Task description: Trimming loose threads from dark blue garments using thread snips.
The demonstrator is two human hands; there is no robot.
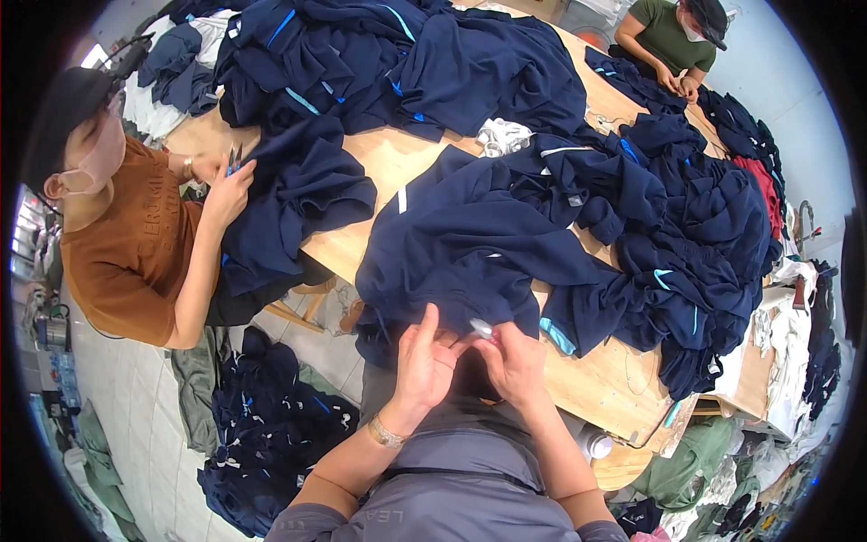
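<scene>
My left hand (pixel 424 361) pinches the near edge of a dark navy garment (pixel 470 244) that hangs over the front edge of the wooden table (pixel 379 158). My right hand (pixel 515 361) grips a small silvery tool (pixel 481 327), likely thread snips, right against the same fabric edge. Both hands meet close together just above my lap. A metal bracelet (pixel 386 434) circles my left wrist.
Heaps of navy garments (pixel 695 235) with light blue trim cover the table. A person in a brown shirt (pixel 135 253) works at the left with a small tool. Another person in green (pixel 668 36) sits at the far end. More navy clothes (pixel 262 434) lie on the tiled floor.
</scene>
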